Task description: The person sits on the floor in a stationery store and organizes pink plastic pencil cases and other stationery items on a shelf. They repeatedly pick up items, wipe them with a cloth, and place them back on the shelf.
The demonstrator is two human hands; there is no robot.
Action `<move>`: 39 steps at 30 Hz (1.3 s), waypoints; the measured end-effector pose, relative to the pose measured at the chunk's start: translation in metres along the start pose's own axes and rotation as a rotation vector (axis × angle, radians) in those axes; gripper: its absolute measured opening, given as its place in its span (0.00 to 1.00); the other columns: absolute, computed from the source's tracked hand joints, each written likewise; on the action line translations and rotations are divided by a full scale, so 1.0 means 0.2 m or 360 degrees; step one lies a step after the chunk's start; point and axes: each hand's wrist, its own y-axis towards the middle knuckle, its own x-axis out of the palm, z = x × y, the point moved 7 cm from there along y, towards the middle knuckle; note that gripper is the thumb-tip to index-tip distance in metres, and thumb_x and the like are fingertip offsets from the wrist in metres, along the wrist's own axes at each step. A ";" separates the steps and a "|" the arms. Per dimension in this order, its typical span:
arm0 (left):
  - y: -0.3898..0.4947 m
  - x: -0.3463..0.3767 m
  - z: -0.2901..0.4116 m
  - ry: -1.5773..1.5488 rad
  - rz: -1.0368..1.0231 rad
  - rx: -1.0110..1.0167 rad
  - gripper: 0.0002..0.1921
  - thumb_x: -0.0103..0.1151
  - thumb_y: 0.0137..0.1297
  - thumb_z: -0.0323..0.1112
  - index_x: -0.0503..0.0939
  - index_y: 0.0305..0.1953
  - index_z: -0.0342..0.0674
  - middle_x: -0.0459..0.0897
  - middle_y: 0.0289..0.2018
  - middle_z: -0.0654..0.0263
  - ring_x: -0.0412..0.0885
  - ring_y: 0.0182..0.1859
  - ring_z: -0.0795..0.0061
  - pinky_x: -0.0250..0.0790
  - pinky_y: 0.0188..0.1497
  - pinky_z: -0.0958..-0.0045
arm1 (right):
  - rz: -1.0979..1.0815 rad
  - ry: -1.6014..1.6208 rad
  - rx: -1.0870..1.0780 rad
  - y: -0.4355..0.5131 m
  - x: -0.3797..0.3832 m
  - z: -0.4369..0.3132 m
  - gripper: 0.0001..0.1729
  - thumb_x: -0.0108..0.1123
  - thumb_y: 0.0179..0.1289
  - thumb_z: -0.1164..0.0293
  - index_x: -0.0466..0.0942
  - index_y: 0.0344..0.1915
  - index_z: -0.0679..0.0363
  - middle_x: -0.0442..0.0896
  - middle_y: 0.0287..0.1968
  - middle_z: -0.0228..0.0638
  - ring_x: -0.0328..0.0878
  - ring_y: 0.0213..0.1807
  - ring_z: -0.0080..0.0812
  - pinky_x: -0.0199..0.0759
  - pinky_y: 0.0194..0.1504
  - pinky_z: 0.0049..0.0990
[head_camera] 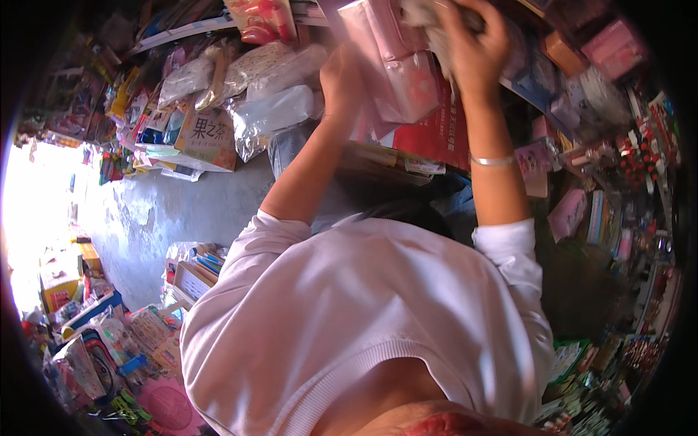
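Note:
At the top centre, my left hand (342, 79) is closed around the left edge of a pink package in clear plastic (398, 82). To the right of the package, my right hand (477, 49) holds a crumpled greyish cloth (436, 32), its end hanging down beside the package. A metal bangle (492, 161) is on my right wrist. Below the package lies a red printed bag or sheet (436, 133), partly covered by it. Blur hides the exact grip of my left fingers.
Plastic-wrapped goods (278, 111) and a printed cardboard box (206, 136) lie to the left. Pink boxes (613, 49) and small wares crowd the right side. A bin of pencils or pens (196, 278) stands lower left, near piled packaged goods (82, 365).

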 end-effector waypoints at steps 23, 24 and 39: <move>-0.03 -0.06 -0.23 -0.0618 0.0136 -0.0617 0.14 0.45 0.71 0.38 0.72 0.48 0.34 0.77 0.42 0.61 0.77 0.43 0.66 0.72 0.47 0.63 | -0.1088 -0.0615 -0.0900 -0.75 0.13 -0.25 0.07 0.57 0.48 0.71 0.80 0.30 0.57 0.79 0.37 0.26 0.72 0.41 0.29 0.65 0.41 0.29; -0.03 -0.06 -0.22 -0.0767 0.0115 -0.0611 0.15 0.45 0.71 0.38 0.71 0.50 0.34 0.77 0.43 0.60 0.77 0.45 0.66 0.71 0.49 0.62 | -0.1144 -0.0594 -0.0887 -0.78 0.11 -0.24 0.08 0.58 0.48 0.71 0.81 0.31 0.56 0.80 0.38 0.26 0.72 0.41 0.29 0.65 0.41 0.29; -0.10 -0.10 -0.33 -0.0315 0.0165 -0.0410 0.17 0.45 0.70 0.42 0.78 0.41 0.34 0.76 0.26 0.70 0.67 0.23 0.82 0.57 0.23 0.77 | -0.0713 -0.0247 -0.0302 -0.61 -0.14 -0.20 0.11 0.62 0.53 0.78 0.80 0.39 0.59 0.79 0.44 0.34 0.74 0.46 0.33 0.68 0.49 0.31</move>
